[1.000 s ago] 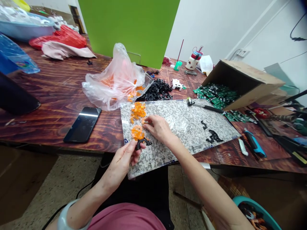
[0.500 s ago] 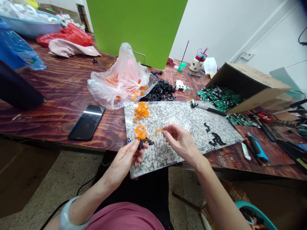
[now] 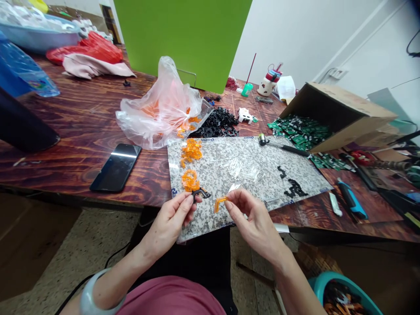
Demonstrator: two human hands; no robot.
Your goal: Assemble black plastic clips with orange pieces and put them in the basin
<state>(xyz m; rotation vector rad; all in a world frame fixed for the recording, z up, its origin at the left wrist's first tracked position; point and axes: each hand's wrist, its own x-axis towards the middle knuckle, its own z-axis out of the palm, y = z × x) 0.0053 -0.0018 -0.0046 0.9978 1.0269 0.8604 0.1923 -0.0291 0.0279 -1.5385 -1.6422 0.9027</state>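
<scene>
Between thumb and fingers, my left hand (image 3: 177, 211) pinches a curved black plastic part (image 3: 201, 193) over the left front of a speckled board (image 3: 210, 218). To its right, my right hand (image 3: 246, 211) grips a small bent orange plastic part (image 3: 219, 202) by one end. The two parts are apart. Just beyond my left hand lie ring-like orange parts (image 3: 190, 180), with a heap of orange parts (image 3: 191, 151) behind them. Thin clear strips (image 3: 243, 168) are spread over the middle of the board. Several black parts (image 3: 295, 188) rest at its right.
A phone (image 3: 116, 168) lies left of the board. Behind stand a plastic bag (image 3: 160, 105) of orange parts and a black heap (image 3: 218, 122). A small hammer (image 3: 284, 146) lies near a carton (image 3: 351, 105) of green circuit boards. A teal basin (image 3: 320, 286) sits below, right.
My right hand has come down and nearer to me with the orange part, which now points more downward. The black part in my left hand has tilted flatter.
</scene>
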